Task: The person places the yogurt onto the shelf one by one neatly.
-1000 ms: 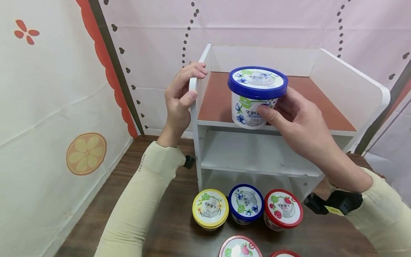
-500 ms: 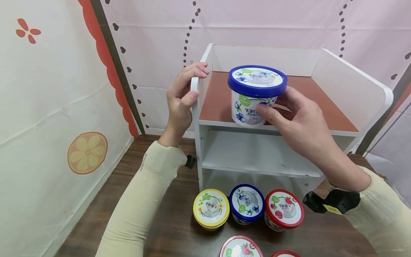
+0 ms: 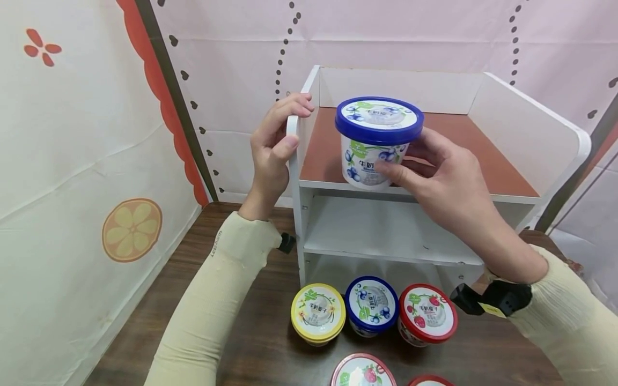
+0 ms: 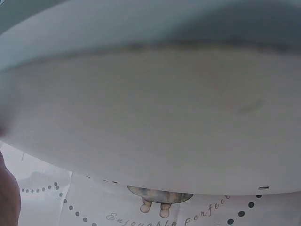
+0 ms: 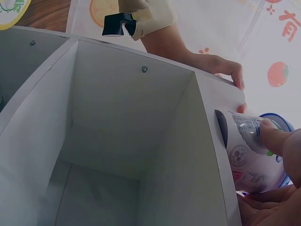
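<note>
A white cup with a blue lid [image 3: 379,120] and blueberry print is gripped from its right side by my right hand [image 3: 454,185], thumb across the front. It is upright at the front edge of the rack's brown top shelf [image 3: 487,155]; the right wrist view shows the cup [image 5: 251,150] beside that edge. Whether its base touches the shelf I cannot tell. My left hand [image 3: 272,145] grips the upper edge of the rack's left side panel [image 3: 293,161], fingers over it and thumb on the near side. The left wrist view is mostly filled by a pale panel [image 4: 150,113].
The white middle shelf [image 3: 386,228] lies under the top one. In front of the rack stand a yellow-lidded cup [image 3: 318,313], a blue-lidded cup [image 3: 372,305] and a red-lidded cup [image 3: 427,313] in a row. Nearer, two more lids [image 3: 363,372] are cut off by the view's lower edge.
My right hand has moved slightly left with the blue-lidded cup in its grip. My left hand keeps its hold on the side panel.
</note>
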Tool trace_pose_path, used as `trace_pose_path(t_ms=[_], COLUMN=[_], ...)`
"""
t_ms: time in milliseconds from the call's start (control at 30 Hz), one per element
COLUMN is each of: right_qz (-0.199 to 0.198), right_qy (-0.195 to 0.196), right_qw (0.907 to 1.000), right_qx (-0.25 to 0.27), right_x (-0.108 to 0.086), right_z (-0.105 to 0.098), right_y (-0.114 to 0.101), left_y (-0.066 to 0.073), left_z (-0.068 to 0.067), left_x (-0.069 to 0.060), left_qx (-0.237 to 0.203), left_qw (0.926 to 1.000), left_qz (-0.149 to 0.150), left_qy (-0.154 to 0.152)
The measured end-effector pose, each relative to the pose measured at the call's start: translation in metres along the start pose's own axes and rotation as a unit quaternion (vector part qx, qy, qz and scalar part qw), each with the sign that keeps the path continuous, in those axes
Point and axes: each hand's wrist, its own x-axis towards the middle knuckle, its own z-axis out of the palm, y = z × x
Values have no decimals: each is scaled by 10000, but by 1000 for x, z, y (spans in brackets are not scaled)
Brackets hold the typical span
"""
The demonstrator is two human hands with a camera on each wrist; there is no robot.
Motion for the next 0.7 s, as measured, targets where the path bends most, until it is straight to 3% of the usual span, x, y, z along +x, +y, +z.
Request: trace_pose_path(t_ms=[700], right_qz=[-112], right_qy=[-58], right_qw=[9999], right_qx=[-78], right_x=[7], right_z=[8], right_y=[2], left_y=[-1], left_z=[1], left_x=[-1], left_qx=[-8], left_qw=[10000], left_qz=[-76], left_qy=[32])
